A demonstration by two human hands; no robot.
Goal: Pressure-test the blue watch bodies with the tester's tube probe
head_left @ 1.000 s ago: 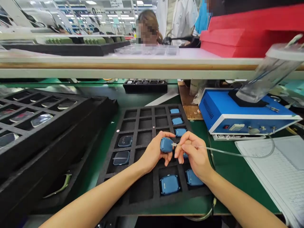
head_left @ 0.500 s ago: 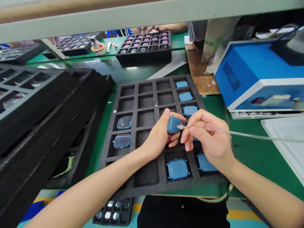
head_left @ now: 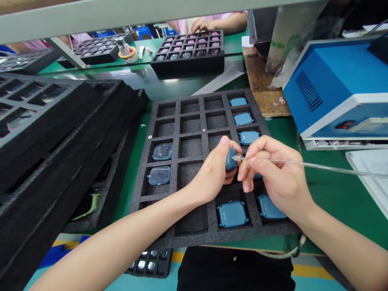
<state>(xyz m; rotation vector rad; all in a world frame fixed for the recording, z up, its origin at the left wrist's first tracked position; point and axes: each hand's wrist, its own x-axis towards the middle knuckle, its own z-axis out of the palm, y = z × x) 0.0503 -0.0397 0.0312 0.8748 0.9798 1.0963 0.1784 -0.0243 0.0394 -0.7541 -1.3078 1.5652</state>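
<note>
Above the black foam tray (head_left: 190, 235), my left hand (head_left: 214, 171) grips a blue smartwatch case (head_left: 230, 159), turned edge-on to me. Between the thumb and fingers of my right hand (head_left: 274, 176) is a clear thin tube (head_left: 327, 166), with a pale fitting (head_left: 237, 158) at its end. That fitting meets the side of the case; whether it touches is too small to tell. Blue watch cases lie back up in the tray's right columns, one (head_left: 233, 214) close below my hands. Two cases with glassy fronts, one (head_left: 162, 152) above the other, sit in the left column.
Stacked black foam trays (head_left: 100, 133) lean at the left. A blue machine (head_left: 342, 85) stands at the right beside a wooden board (head_left: 262, 81) and papers (head_left: 368, 169). Across the bench a co-worker's hand (head_left: 203, 25) is over another tray (head_left: 188, 66). A shelf bar (head_left: 136, 20) crosses above.
The watch case has turned from showing its back to showing its narrow edge. Both hands stay close together with the tube fitting at the case. The whole view has shifted slightly.
</note>
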